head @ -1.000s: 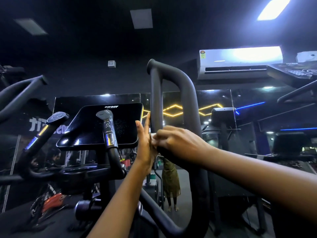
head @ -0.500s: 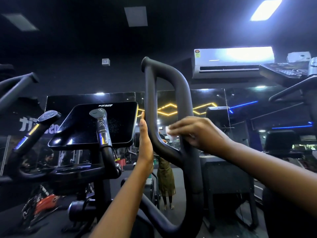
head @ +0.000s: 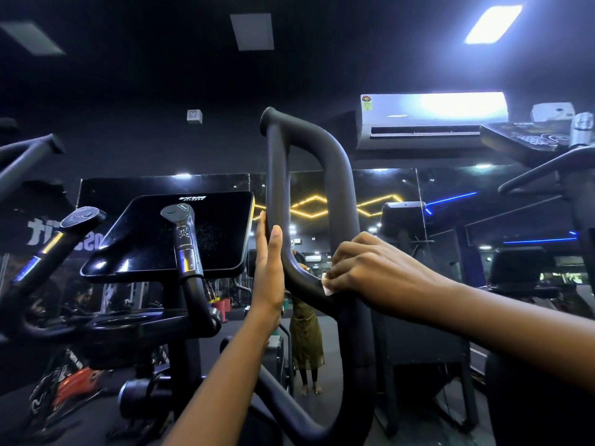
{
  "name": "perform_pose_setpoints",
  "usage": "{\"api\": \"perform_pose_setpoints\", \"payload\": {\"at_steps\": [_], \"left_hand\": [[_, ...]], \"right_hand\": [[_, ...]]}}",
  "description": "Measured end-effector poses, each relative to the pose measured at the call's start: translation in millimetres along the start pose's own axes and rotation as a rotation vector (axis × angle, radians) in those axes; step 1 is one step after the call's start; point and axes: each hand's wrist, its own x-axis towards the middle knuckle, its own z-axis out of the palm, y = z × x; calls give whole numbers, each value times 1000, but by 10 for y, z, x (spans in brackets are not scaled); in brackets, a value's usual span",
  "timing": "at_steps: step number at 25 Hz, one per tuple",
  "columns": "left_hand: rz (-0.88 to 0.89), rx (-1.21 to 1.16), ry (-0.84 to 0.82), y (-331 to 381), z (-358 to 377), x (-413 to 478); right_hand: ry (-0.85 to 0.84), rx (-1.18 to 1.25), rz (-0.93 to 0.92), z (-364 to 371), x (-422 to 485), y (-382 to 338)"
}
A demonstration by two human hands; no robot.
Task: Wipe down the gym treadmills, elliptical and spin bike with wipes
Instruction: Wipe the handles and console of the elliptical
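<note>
Can make out only a white corner of the wipe [head: 326, 287] at the fingertips of the right hand [head: 373, 275]; the rest buried between palm and handle loop [head: 338, 175]. Cannot see the palm of the left hand [head: 269, 275], turned toward the bar. Cut off at the bottom and right edges: both forearms. Cannot read the lettering on the console [head: 174, 239] left of the left hand. Blocked between the hands: head of the mirrored figure [head: 306, 336].
</note>
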Motion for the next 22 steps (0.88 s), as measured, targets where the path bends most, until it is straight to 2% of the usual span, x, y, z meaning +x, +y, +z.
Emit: {"api": "perform_pose_setpoints", "payload": {"at_steps": [5, 14, 18, 20, 22], "left_hand": [[12, 274, -49, 91, -71, 0], [101, 631, 89, 462, 160, 737], [120, 749, 134, 394, 178, 891], [135, 759, 149, 370, 178, 902], [154, 760, 159, 349, 181, 898]], "right_hand": [[-41, -48, -183, -152, 8, 175], [453, 138, 269, -477, 814, 1098], [624, 199, 284, -558, 1475, 1397], [573, 202, 244, -551, 1766, 1483], [356, 68, 186, -519, 1948, 1526]]}}
